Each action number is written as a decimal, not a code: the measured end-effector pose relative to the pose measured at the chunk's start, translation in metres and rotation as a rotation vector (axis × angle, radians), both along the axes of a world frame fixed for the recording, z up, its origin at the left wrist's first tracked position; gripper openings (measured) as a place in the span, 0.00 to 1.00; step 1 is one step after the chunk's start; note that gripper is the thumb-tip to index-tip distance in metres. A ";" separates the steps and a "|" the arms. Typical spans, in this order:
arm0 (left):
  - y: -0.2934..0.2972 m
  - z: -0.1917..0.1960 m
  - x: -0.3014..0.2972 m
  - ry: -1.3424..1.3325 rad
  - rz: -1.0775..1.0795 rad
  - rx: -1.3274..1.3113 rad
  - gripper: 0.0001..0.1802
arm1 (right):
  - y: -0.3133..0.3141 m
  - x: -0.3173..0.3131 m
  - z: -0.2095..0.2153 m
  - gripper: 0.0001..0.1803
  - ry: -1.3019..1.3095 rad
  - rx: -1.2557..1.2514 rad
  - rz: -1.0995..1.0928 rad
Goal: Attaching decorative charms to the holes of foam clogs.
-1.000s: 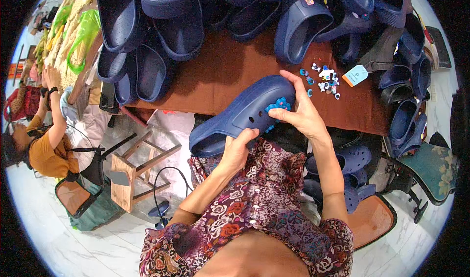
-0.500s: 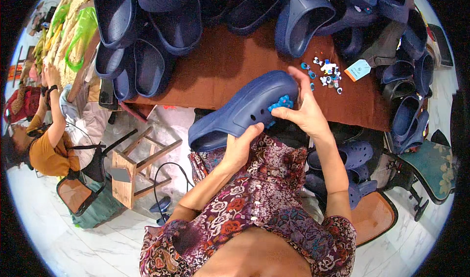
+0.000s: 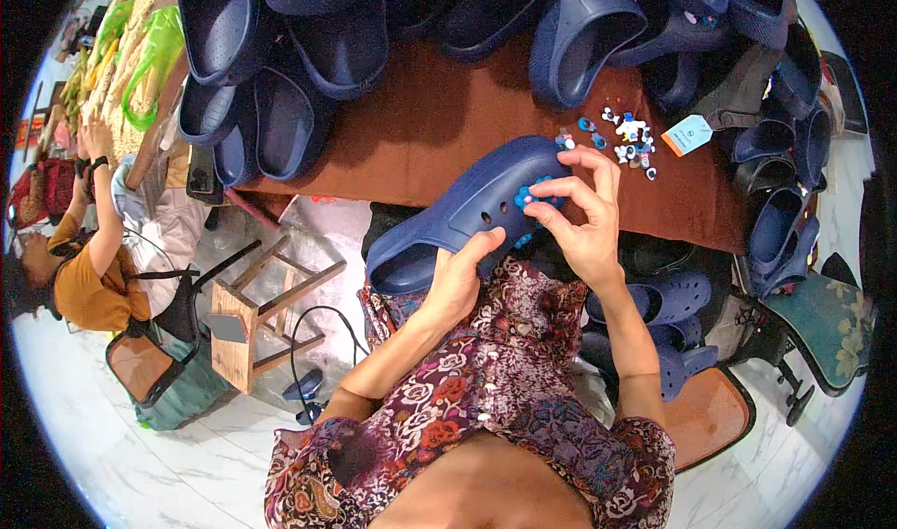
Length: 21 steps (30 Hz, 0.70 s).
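A navy foam clog (image 3: 486, 188) is held tilted over my lap at the table's front edge, toe up and to the right. My left hand (image 3: 458, 278) is closed round its heel side, thumb on the upper. On the holed top of the clog sits a bright blue shoe charm (image 3: 525, 198). My right hand (image 3: 590, 219) has its thumb and fingers curled onto this charm, partly covering it. Another bit of blue shows at the clog's lower side, too small to make out.
Several small charms (image 3: 632, 138) lie on the brown tablecloth (image 3: 425, 132) beside a paper tag (image 3: 689, 135). Many navy clogs (image 3: 338, 48) line the back and sides of the table. A wooden stool (image 3: 234, 337) stands at left, near a person in an orange top (image 3: 92, 286).
The fingers of my right hand have come round from the clog's toe to the charm, bending in beside the thumb. The clog has shifted and turned slightly in my left hand.
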<state>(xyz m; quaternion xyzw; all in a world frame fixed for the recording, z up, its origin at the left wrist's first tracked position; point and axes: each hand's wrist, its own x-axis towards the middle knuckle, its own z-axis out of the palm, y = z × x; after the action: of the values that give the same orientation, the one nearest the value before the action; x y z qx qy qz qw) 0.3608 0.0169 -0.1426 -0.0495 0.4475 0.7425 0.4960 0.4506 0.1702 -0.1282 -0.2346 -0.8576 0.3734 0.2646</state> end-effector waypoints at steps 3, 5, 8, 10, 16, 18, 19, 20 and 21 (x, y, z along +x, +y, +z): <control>-0.001 -0.003 0.001 0.033 -0.005 -0.012 0.22 | 0.001 0.000 -0.004 0.12 0.010 0.021 -0.002; 0.000 -0.003 0.003 0.050 0.002 -0.020 0.22 | 0.001 0.001 -0.004 0.11 0.023 0.008 -0.002; -0.005 -0.007 0.005 0.072 -0.009 -0.045 0.22 | 0.003 0.002 -0.004 0.17 0.005 -0.061 0.009; -0.008 -0.008 0.007 0.076 -0.028 -0.062 0.21 | 0.007 0.000 -0.006 0.32 0.046 -0.212 0.021; -0.020 -0.011 0.014 0.435 -0.123 -0.164 0.19 | 0.014 0.004 -0.001 0.47 -0.074 -0.383 0.173; -0.020 -0.010 0.015 0.628 -0.128 -0.180 0.18 | 0.014 0.005 -0.003 0.47 -0.073 -0.353 0.186; -0.020 -0.010 0.015 0.628 -0.129 -0.180 0.18 | 0.014 0.005 -0.003 0.46 -0.071 -0.320 0.196; -0.020 -0.010 0.015 0.636 -0.130 -0.173 0.18 | 0.013 0.005 -0.002 0.46 -0.071 -0.320 0.196; -0.020 -0.010 0.014 0.645 -0.131 -0.167 0.18 | 0.012 0.004 -0.002 0.46 -0.070 -0.320 0.189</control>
<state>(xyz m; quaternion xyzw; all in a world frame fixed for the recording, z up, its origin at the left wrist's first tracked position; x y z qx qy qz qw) 0.3752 -0.0031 -0.1524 0.1764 0.6426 0.6473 0.3701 0.4548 0.1825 -0.1303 -0.2049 -0.8142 0.5198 0.1578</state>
